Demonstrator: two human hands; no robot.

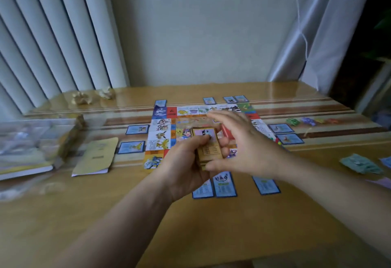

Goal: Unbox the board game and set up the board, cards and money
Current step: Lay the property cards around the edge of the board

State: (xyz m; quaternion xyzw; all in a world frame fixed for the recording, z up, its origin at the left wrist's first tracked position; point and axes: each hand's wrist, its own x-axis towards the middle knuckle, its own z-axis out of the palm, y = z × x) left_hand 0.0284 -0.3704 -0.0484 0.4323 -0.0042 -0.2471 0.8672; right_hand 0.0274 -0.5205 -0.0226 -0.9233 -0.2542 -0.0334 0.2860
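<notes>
The colourful game board [163,129] lies flat on the wooden table [190,221]. Blue-bordered cards lie around its edges, for instance one [131,147] at the left and another [266,185] at the near side. My left hand [184,168] grips a thick deck of yellow-edged cards [208,147] above the board, thumb on the top card. My right hand [243,140] hovers over the deck with fingers spread, thumb near the deck's lower corner. A red card stack [227,132] shows behind my right hand. Green play money [360,164] lies at the right.
A yellow booklet [96,156] lies left of the board. Further left sits a blurred box with clear plastic bags [31,140]. Small gold figures [81,98] stand at the back left, coloured tokens [309,121] at the back right. A curtain and blinds flank the wall.
</notes>
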